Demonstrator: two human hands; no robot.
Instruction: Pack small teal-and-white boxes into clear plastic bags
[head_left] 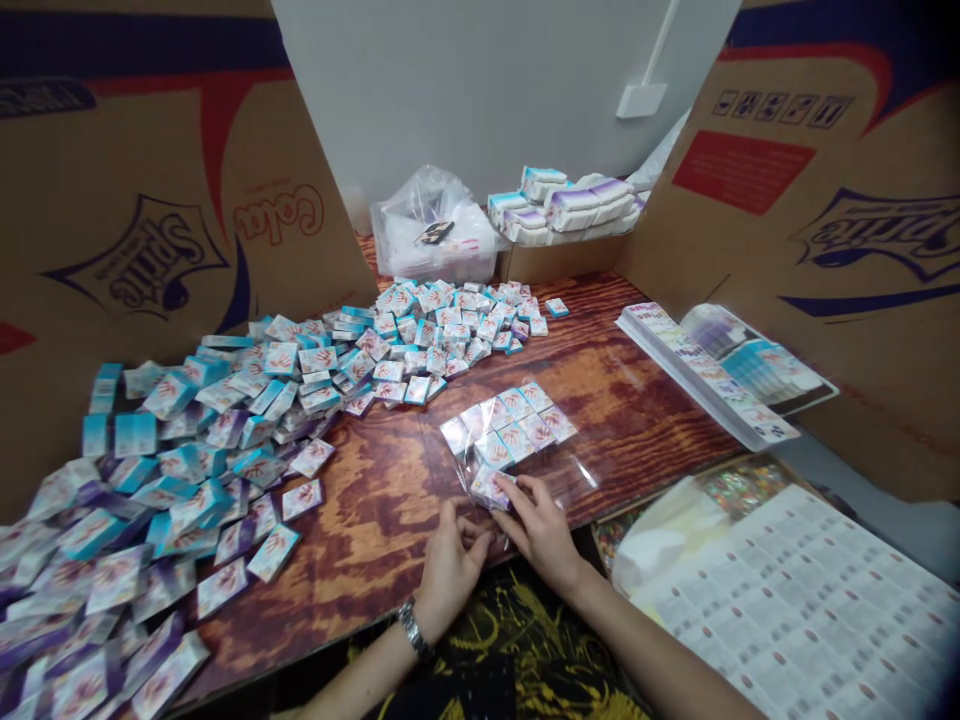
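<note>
A clear plastic bag [577, 478] lies flat at the table's front edge. Inside it, rows of small printed boxes [514, 437] sit side by side, with teal and purple edges. My right hand [546, 535] has its fingers closed on a single small purple-edged box [489, 487] at the bag's near end. Beside it, my left hand [452, 560] is curled, thumb and fingers pinched at the near edge of the bag; its fingertips are partly hidden. A metal watch is on the left wrist.
Loose small boxes [262, 400] are heaped across the left and back of the table [375, 520]. Behind stand a plastic-lined tub [442, 255] and a carton [559, 258] of bundled packs. Cardboard panels [150, 160] flank both sides. Sticker sheets [810, 600] lie at right.
</note>
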